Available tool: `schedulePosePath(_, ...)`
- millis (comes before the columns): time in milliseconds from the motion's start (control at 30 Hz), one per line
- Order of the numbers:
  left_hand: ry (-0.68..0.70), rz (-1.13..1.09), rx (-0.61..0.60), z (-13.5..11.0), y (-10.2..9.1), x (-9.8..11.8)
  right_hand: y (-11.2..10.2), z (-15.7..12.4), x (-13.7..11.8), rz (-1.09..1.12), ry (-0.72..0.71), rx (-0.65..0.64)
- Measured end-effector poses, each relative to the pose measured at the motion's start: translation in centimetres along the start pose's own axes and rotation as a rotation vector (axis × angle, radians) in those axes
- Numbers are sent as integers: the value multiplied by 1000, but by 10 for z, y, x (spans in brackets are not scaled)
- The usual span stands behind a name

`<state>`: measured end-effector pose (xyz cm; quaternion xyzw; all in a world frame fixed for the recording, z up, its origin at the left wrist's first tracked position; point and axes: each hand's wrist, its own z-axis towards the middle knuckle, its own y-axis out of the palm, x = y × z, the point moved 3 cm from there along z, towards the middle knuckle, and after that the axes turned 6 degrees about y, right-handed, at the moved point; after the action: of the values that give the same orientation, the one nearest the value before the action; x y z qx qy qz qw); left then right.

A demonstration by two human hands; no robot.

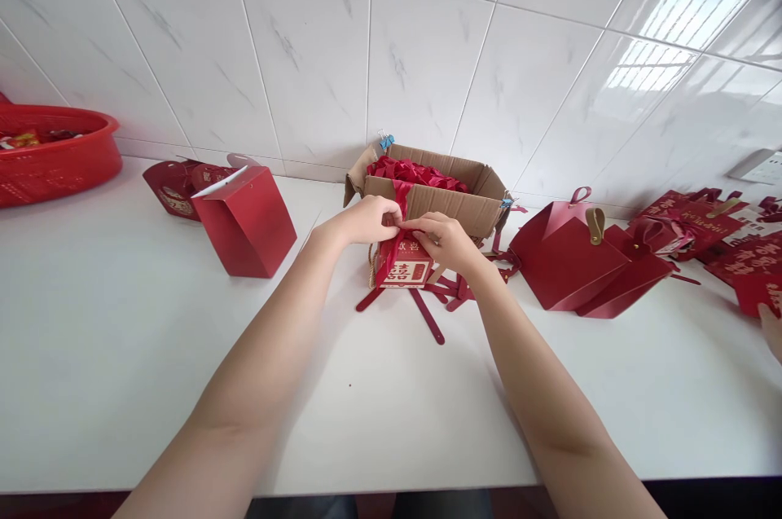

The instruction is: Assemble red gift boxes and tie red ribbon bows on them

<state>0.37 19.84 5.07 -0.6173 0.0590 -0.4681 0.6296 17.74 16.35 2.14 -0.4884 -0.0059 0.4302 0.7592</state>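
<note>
A red ribbon runs over a small red gift box with gold and cream Chinese characters on its front. My left hand pinches the ribbon at the top of the box, thumb and fingers pressed together. From the right, my right hand also closes on the ribbon, its index finger reaching to the left hand's fingertips. The exact crossing of the ribbon is partly hidden by the fingers. Right behind both hands stands an open cardboard box filled with a heap of red ribbons.
Dark red straps lie around the small box. Red boxes stand at left and right. A red plastic basket sits far left. Red packages and another person's hand are far right. A tiled wall closes the back.
</note>
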Motion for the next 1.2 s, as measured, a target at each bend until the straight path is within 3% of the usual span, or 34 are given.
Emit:
schedulePosePath(467,-36,11,26,-1,-2,4,1,0,3,-116,-10,-21)
schedulePosePath(767,-20,-14,4,-4,-8,2,-3,0,-6,15,52,21)
schedulePosePath(1200,15,2,31,-3,-6,4,1,1,3,-63,31,59)
